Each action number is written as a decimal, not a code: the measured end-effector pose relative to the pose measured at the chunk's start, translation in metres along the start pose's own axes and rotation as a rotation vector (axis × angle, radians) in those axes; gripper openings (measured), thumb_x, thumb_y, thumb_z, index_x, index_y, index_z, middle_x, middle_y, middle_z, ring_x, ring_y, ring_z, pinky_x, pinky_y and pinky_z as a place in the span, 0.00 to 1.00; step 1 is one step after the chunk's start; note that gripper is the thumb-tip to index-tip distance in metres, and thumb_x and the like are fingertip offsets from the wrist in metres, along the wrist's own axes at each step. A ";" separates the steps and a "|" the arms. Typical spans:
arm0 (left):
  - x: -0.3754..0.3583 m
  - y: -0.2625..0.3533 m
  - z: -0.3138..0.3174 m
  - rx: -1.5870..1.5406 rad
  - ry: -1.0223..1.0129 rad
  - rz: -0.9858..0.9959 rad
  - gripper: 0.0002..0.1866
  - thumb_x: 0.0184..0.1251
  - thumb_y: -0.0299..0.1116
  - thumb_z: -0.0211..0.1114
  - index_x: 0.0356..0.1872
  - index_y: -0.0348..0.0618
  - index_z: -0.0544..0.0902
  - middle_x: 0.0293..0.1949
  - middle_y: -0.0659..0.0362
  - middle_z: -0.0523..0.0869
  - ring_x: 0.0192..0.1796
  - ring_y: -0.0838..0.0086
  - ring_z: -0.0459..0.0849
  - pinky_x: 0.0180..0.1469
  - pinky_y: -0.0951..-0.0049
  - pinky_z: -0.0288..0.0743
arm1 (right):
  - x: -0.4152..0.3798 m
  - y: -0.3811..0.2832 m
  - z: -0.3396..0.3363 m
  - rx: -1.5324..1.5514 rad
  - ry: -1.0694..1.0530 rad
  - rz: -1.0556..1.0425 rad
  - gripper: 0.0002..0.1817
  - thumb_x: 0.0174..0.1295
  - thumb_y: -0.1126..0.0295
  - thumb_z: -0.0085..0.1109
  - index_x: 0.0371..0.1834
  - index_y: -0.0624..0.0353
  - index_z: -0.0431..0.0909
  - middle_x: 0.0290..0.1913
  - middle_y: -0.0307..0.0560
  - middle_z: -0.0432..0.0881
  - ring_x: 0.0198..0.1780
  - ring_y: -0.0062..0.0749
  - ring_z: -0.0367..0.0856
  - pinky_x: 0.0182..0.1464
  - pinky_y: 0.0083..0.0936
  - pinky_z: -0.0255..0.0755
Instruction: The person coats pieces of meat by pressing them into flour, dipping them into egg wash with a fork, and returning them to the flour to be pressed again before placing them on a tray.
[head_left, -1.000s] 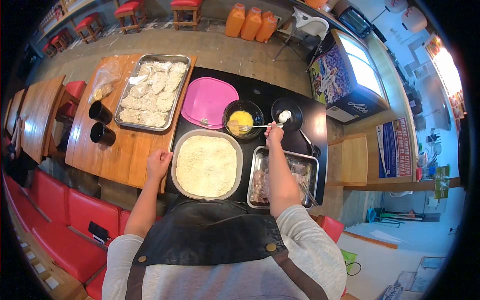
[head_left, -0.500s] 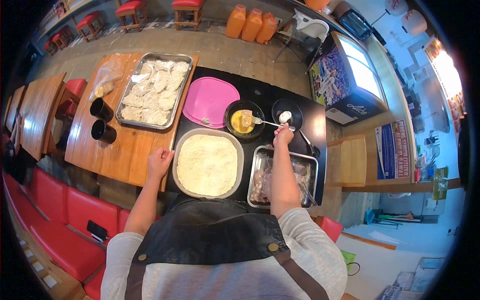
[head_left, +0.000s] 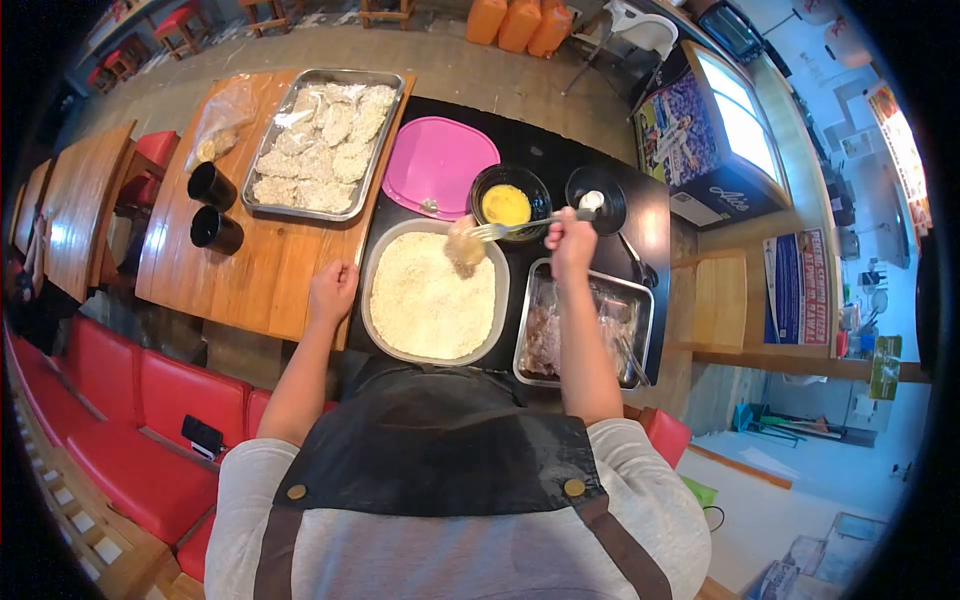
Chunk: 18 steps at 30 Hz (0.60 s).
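Observation:
My right hand (head_left: 572, 243) is closed on the handle of a fork (head_left: 492, 232). At the fork's tines a wet piece of meat (head_left: 465, 246) hangs over the upper right part of a square tub of pale crumbs (head_left: 432, 295). Just beyond is a black bowl of yellow egg (head_left: 506, 205). My left hand (head_left: 333, 292) is curled by the wooden table's edge, left of the tub; whether it holds anything is not visible. A metal tray of raw meat (head_left: 545, 338) lies under my right forearm.
A metal tray of coated pieces (head_left: 322, 150) stands on the wooden table (head_left: 270, 268), with two black cups (head_left: 215, 230) and a plastic bag (head_left: 222, 125). A pink lid (head_left: 440, 165) lies behind the tub. A black dish (head_left: 612, 205) is at the right.
The fork and meat have moved left and nearer, from the egg bowl to above the crumb tub. The camera view has shifted.

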<state>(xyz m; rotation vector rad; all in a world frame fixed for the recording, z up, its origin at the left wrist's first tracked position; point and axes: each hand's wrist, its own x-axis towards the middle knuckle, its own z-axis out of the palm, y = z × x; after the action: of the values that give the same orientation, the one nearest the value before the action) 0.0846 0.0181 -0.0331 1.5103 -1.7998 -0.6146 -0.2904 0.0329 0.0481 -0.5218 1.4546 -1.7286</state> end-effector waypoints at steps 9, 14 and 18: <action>0.001 0.008 -0.004 -0.044 0.019 0.018 0.07 0.59 0.31 0.62 0.27 0.38 0.79 0.21 0.53 0.79 0.21 0.68 0.79 0.25 0.72 0.72 | -0.050 0.010 0.050 -0.410 -0.287 -0.510 0.11 0.63 0.68 0.55 0.30 0.65 0.78 0.21 0.39 0.77 0.20 0.17 0.72 0.25 0.15 0.67; 0.002 0.002 -0.001 -0.054 -0.003 -0.008 0.07 0.58 0.31 0.62 0.27 0.39 0.79 0.20 0.53 0.79 0.22 0.67 0.79 0.25 0.71 0.72 | -0.050 0.027 0.039 -0.368 -0.159 -0.291 0.13 0.63 0.65 0.55 0.28 0.65 0.77 0.22 0.39 0.77 0.21 0.16 0.73 0.22 0.15 0.67; 0.001 0.001 0.000 -0.027 -0.006 0.005 0.06 0.58 0.30 0.62 0.26 0.39 0.78 0.20 0.53 0.78 0.22 0.65 0.78 0.25 0.70 0.71 | -0.038 0.032 0.026 -0.045 0.077 0.113 0.12 0.62 0.67 0.53 0.24 0.62 0.73 0.19 0.40 0.73 0.17 0.18 0.69 0.16 0.16 0.62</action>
<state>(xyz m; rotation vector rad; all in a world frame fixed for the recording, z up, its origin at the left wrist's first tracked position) 0.0843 0.0174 -0.0320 1.4867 -1.7922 -0.6391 -0.2389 0.0455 0.0313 -0.3931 1.5503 -1.6460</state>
